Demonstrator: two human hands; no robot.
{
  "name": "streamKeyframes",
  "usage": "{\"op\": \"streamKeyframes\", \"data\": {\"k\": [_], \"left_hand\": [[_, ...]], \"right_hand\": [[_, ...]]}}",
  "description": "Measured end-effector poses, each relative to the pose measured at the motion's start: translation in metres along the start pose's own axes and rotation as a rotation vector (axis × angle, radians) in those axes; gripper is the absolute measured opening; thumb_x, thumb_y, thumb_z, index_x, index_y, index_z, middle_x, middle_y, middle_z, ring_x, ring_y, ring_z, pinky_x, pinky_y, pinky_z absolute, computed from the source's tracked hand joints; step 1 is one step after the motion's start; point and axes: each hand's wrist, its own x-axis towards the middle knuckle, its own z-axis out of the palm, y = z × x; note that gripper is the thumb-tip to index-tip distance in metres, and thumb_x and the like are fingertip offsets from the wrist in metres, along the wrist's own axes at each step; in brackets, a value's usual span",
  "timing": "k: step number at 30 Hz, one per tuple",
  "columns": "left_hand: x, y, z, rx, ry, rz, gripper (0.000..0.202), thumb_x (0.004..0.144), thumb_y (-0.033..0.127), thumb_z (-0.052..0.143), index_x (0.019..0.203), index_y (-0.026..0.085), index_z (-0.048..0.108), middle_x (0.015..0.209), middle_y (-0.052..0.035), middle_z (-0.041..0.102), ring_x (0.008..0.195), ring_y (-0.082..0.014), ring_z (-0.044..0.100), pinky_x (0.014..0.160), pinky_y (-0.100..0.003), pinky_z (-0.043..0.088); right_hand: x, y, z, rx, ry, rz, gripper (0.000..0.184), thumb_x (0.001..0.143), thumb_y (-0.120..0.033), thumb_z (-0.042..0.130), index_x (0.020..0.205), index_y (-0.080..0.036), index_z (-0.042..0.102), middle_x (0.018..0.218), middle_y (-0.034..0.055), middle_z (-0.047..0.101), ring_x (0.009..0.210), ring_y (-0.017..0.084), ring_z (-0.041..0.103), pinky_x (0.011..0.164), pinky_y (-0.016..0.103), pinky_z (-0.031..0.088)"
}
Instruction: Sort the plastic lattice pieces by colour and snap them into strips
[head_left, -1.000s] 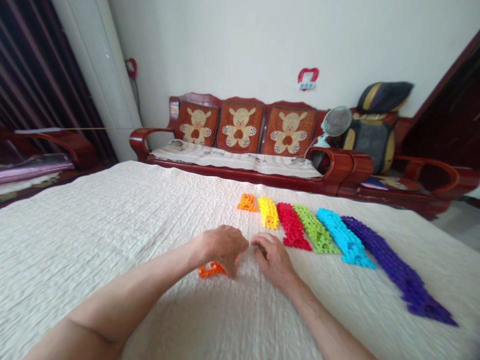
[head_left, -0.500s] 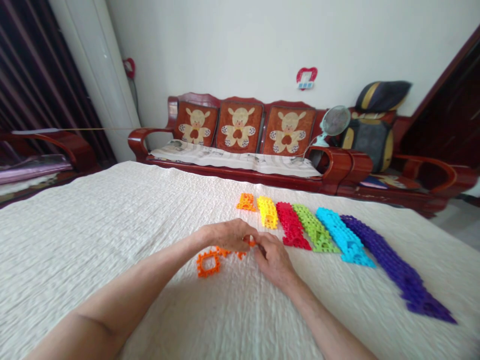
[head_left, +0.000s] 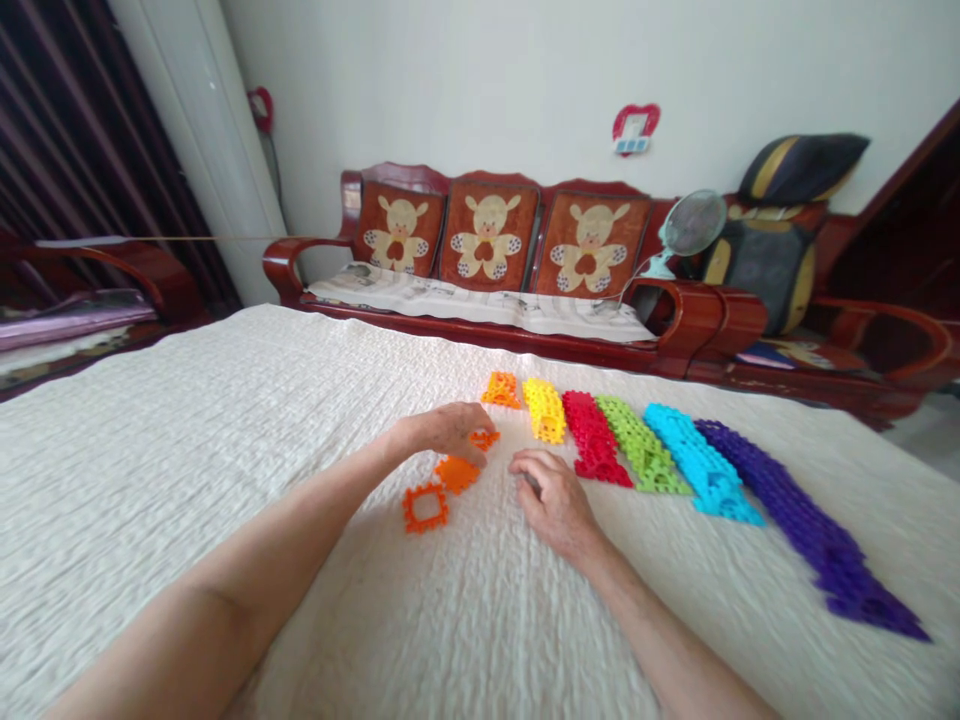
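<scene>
Here we are on the bed, and the row is out: 6 colour bands of snap-together plastic lattice lie side by side on the white quilted bedspread [head_left: 187, 450]. From the left, it's a short orange band [head_left: 501, 390], then yellow [head_left: 544, 410], red [head_left: 595, 438], green [head_left: 641, 445], blue [head_left: 697, 462], and a long purple band [head_left: 810, 530] trailing off to the right. Those 6 are laid down and nobody is touching them.

The action is just left of the row, with 3 loose orange bits on the quilt. An orange square frame [head_left: 425, 508] sits alone, nearest the person. An orange lattice piece [head_left: 456, 473] lies just above it, and a small orange piece [head_left: 484, 438] pokes out at the fingertips.

The left hand [head_left: 446, 430] is curled down, its fingers together, right over those last 2 pieces and touching them, though whether it's gripping them I can't tell. The right hand [head_left: 555, 500] rests low on the quilt, just short of the red band, with its fingers curled in and its thumb tucked close. Nothing clearly shows in that hand; the grip is hidden from here.

Behind it all stands a red-brown wooden settee [head_left: 480, 345] with bear-patterned cushions [head_left: 487, 240].
</scene>
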Motion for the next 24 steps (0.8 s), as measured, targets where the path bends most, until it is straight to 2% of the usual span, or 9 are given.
{"op": "streamKeyframes", "data": {"k": [2,5,12,16,19,21,24], "left_hand": [[-0.002,0.0,-0.003,0.022,-0.049,0.034,0.051,0.07,0.037,0.071,0.118,0.023,0.061,0.121,-0.006,0.062,0.108,-0.0212,0.057,0.093,-0.028,0.041],[-0.003,0.0,-0.002,0.057,-0.067,0.067,0.044,0.073,0.035,0.068,0.115,0.021,0.062,0.117,-0.0064,0.062,0.105,-0.0211,0.057,0.09,-0.027,0.042],[0.002,0.007,0.005,0.177,0.027,0.107,0.025,0.082,0.025,0.054,0.101,0.016,0.066,0.102,-0.0094,0.068,0.095,-0.0202,0.061,0.087,-0.029,0.044],[0.009,-0.001,0.01,0.089,0.18,0.068,0.026,0.085,0.016,0.043,0.094,0.017,0.068,0.093,-0.0069,0.07,0.087,-0.0176,0.064,0.083,-0.028,0.047],[0.017,-0.012,0.018,0.0,0.319,0.035,0.026,0.085,0.015,0.045,0.095,0.018,0.069,0.097,-0.0052,0.07,0.089,-0.0166,0.064,0.084,-0.028,0.048],[0.024,-0.017,0.022,-0.015,0.366,0.022,0.027,0.085,0.015,0.045,0.097,0.018,0.068,0.099,-0.0051,0.069,0.091,-0.0165,0.063,0.085,-0.028,0.048],[0.033,-0.017,0.026,0.044,0.373,-0.052,0.027,0.088,0.014,0.043,0.104,0.016,0.064,0.102,-0.0081,0.067,0.093,-0.0178,0.063,0.085,-0.03,0.049]], "right_hand": [[0.0,0.0,0.0,-0.001,-0.005,0.0,0.025,0.077,-0.008,0.048,0.09,-0.02,0.064,0.101,0.0065,0.066,0.097,0.021,0.058,0.09,0.038,0.044],[0.0,0.001,0.0,0.002,-0.01,0.001,0.025,0.077,-0.008,0.048,0.091,-0.02,0.064,0.101,0.0065,0.066,0.098,0.021,0.058,0.09,0.038,0.044],[0.0,0.002,0.001,-0.004,-0.017,0.006,0.025,0.077,-0.007,0.048,0.092,-0.02,0.063,0.101,0.006,0.065,0.099,0.021,0.058,0.09,0.038,0.044],[0.0,0.002,0.001,0.008,-0.016,0.008,0.026,0.076,-0.006,0.048,0.092,-0.02,0.063,0.101,0.0063,0.065,0.099,0.021,0.057,0.09,0.037,0.044],[-0.001,0.002,0.002,0.009,-0.02,0.021,0.026,0.076,-0.006,0.047,0.092,-0.019,0.064,0.102,0.0067,0.065,0.1,0.021,0.057,0.091,0.038,0.043],[-0.001,0.002,0.002,0.009,-0.021,0.033,0.026,0.076,-0.006,0.048,0.092,-0.019,0.064,0.102,0.007,0.065,0.1,0.022,0.057,0.091,0.038,0.043],[-0.001,0.001,0.003,0.009,-0.021,0.047,0.026,0.075,-0.006,0.048,0.092,-0.019,0.064,0.102,0.0071,0.065,0.1,0.022,0.057,0.091,0.038,0.043]]}}
